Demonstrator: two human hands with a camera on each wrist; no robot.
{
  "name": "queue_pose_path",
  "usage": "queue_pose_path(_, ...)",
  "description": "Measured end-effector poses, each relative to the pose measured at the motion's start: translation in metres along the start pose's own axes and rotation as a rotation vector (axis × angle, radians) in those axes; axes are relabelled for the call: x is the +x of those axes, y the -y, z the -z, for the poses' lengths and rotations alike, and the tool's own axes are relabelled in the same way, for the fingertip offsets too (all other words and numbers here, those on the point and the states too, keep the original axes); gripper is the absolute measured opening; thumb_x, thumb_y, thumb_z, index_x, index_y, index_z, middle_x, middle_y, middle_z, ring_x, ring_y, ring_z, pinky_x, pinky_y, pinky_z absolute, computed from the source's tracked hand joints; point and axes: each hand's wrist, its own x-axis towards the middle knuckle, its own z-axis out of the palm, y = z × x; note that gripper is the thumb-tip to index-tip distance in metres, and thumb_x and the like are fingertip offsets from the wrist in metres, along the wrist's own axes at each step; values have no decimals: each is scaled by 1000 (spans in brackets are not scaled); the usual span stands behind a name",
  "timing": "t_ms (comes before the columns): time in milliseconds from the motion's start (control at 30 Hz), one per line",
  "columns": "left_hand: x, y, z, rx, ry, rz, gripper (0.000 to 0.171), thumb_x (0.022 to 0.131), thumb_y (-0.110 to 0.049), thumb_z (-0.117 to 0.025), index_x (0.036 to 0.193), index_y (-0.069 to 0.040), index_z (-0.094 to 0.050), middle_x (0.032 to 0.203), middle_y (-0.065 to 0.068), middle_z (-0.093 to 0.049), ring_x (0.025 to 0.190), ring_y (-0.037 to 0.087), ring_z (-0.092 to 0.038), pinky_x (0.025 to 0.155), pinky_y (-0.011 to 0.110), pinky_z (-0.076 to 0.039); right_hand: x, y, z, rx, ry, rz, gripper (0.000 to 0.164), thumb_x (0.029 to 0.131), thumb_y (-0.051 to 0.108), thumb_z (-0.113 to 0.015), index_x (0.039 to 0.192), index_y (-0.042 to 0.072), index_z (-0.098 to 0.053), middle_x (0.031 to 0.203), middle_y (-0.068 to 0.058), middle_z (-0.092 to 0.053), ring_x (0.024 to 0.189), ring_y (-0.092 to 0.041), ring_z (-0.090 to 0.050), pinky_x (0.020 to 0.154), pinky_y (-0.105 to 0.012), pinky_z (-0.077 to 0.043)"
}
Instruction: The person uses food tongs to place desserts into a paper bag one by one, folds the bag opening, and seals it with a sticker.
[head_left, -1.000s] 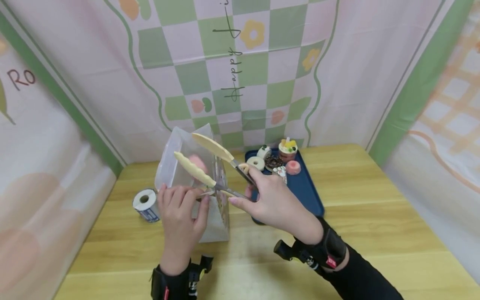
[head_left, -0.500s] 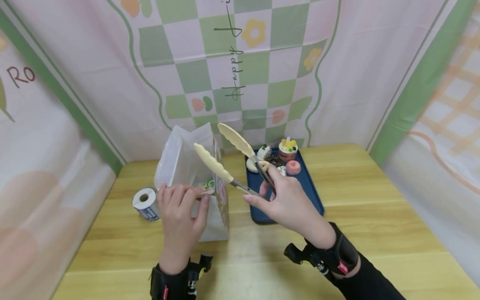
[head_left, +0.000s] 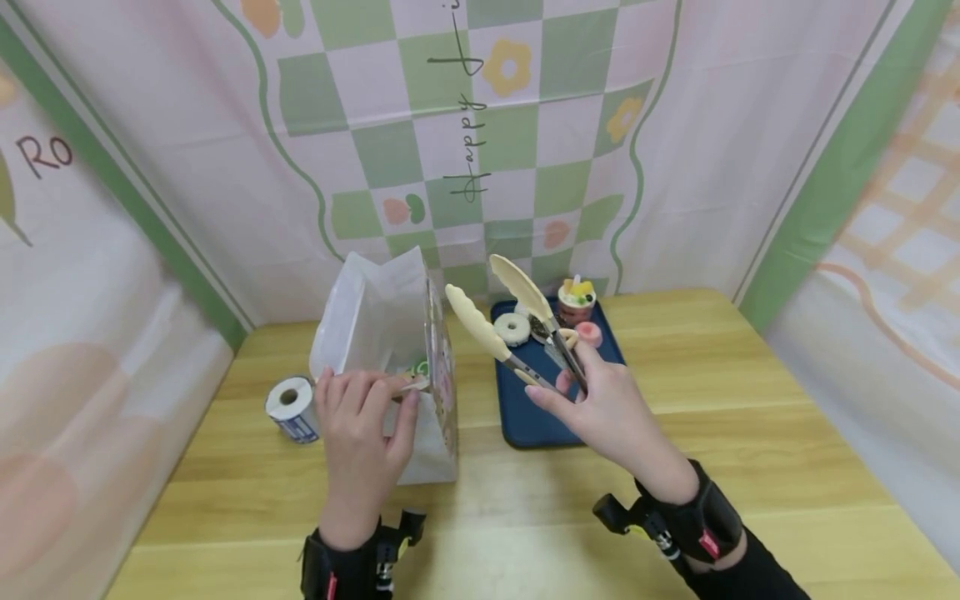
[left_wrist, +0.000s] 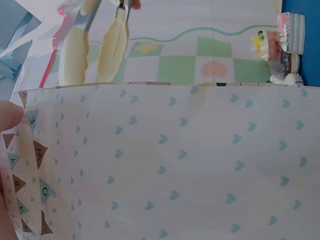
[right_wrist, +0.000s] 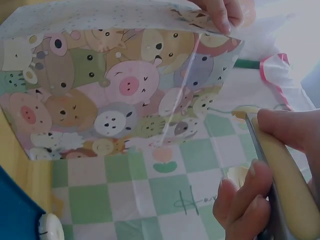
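My left hand (head_left: 363, 442) pinches the near rim of an upright paper bag (head_left: 427, 446), its mouth spread wide. The bag's side shows printed animal faces in the right wrist view, and small hearts cover another side in the left wrist view. My right hand (head_left: 618, 412) grips a pair of food tongs (head_left: 477, 323) with cream tips and metal arms. The tongs are spread, with nothing between their tips, over the left part of a blue tray (head_left: 532, 425). A white doughnut (head_left: 512, 329) lies on the tray beneath them. A dark doughnut is partly hidden by the tongs.
A fruit-topped cupcake (head_left: 576, 304) and a pink round sweet (head_left: 590, 334) sit at the tray's back right. To the left of the bag stands a roll of labels (head_left: 292, 408). A patterned cloth (head_left: 517, 142) hangs behind the wooden table (head_left: 735, 392).
My right hand has carried the tongs rightward from above the bag to above the tray. A pink thing seen by the tips at the bag's mouth is out of sight. My left hand stays put.
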Motion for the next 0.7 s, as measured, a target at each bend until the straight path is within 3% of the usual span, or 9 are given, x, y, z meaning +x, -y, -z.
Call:
queue_pose_path(367, -1, 0, -1, -2, 3, 6, 28, 95, -30, -57, 82, -7, -65, 80, 7, -60, 87, 30, -52, 101, 64, -27, -4, -25, -2, 46, 5, -91, 52, 86, 50, -70, 116, 13, -50, 81, -4, -61, 57, -13, -50, 48, -25, -40)
queue_pose_path(633, -2, 1, -2, 4, -3, 0, 26, 94, -29, -57, 81, -7, -65, 80, 8, -60, 86, 31, -52, 101, 62, -27, -5, -42, -6, 14, 27, -189, 60, 87, 58, -64, 117, 8, -48, 86, -7, -63, 59, -15, -51, 48, -27, -40)
queue_pose_path(700, -2, 2, -2, 4, -2, 3, 26, 94, -29, -57, 81, -7, -65, 80, 8, -60, 86, 31, -52, 101, 62, -27, -4, -47, -7, 3, 25, -196, 64, 87, 59, -63, 124, 9, -48, 86, -8, -63, 57, -14, -50, 47, -27, -39)
